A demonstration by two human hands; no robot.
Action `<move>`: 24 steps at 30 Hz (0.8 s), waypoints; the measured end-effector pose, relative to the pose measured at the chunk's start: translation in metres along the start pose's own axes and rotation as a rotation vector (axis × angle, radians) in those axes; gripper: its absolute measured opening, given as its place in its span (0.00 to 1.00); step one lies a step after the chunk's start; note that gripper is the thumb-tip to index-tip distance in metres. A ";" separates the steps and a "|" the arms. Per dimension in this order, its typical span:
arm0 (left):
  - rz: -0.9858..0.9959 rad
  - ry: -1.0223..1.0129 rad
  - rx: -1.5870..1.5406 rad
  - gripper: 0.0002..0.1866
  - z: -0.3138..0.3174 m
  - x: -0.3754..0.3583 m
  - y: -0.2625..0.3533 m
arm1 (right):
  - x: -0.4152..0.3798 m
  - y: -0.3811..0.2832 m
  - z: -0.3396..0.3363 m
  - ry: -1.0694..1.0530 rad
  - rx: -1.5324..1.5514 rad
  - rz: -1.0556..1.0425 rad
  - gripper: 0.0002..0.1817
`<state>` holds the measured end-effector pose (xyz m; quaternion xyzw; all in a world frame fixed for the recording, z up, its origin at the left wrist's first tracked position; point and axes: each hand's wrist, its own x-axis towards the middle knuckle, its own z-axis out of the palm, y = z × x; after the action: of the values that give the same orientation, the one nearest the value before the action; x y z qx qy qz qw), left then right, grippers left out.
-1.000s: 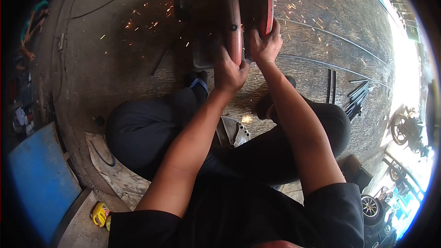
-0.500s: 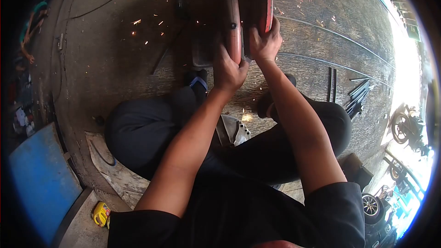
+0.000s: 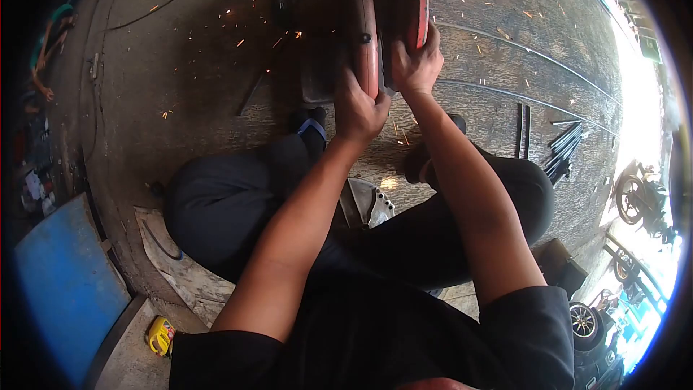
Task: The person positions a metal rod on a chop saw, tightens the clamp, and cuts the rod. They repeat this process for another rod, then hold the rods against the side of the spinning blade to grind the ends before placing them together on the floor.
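Note:
I squat on a concrete floor (image 3: 180, 79) over a red cut-off saw (image 3: 386, 0) at the top centre. My left hand (image 3: 359, 108) is closed around the near end of its red guard and handle. My right hand (image 3: 413, 65) grips the right side of the red blade cover. Orange sparks (image 3: 274, 7) scatter over the floor on both sides of the saw. What the blade is cutting is hidden behind the machine.
A bundle of dark metal rods (image 3: 563, 152) lies at the right, with long thin bars across the floor beyond. A blue panel (image 3: 65, 282) and a yellow object (image 3: 160, 334) sit at lower left. Motorcycles (image 3: 639, 202) stand at far right. Another person (image 3: 47, 50) is at far left.
Both hands and the saw have shifted slightly upward in view. The spray of sparks has thinned and changed pattern. My grip stays the same.

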<state>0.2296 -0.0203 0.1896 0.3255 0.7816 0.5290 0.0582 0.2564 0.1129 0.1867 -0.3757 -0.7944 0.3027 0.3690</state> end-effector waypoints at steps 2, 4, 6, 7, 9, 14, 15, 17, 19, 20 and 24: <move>-0.004 -0.007 0.005 0.41 0.000 -0.001 -0.001 | -0.001 -0.001 -0.001 -0.011 -0.006 0.014 0.32; -0.010 -0.002 0.015 0.41 0.000 -0.001 0.000 | -0.001 -0.001 0.000 -0.005 0.004 0.015 0.32; 0.001 0.003 0.010 0.41 0.000 0.000 0.001 | -0.001 0.000 0.000 0.001 0.014 0.014 0.32; 0.011 0.011 0.005 0.41 0.000 0.000 0.002 | -0.001 -0.001 0.000 0.000 0.009 0.020 0.32; -0.007 -0.004 0.004 0.41 -0.002 0.000 0.003 | -0.001 -0.001 0.000 -0.001 0.005 0.026 0.32; -0.054 -0.027 0.029 0.41 -0.001 -0.001 0.002 | -0.001 0.002 0.002 0.005 -0.008 0.015 0.32; -0.013 -0.012 0.018 0.41 -0.001 -0.001 0.000 | -0.002 0.002 0.001 0.004 -0.009 0.016 0.32; 0.027 0.002 0.008 0.40 -0.001 0.000 0.000 | -0.001 0.001 0.001 -0.006 -0.015 0.028 0.32; -0.002 -0.003 0.020 0.40 -0.001 -0.001 0.003 | -0.001 0.000 0.001 -0.004 -0.014 0.023 0.32; -0.003 -0.003 0.020 0.40 -0.002 -0.001 0.004 | -0.002 0.000 0.001 -0.001 -0.013 0.016 0.33; -0.012 -0.001 0.041 0.40 -0.002 -0.001 0.006 | -0.002 0.000 0.001 0.005 -0.016 0.018 0.33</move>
<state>0.2322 -0.0212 0.1951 0.3224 0.7942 0.5122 0.0552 0.2569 0.1111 0.1852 -0.3866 -0.7925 0.2987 0.3651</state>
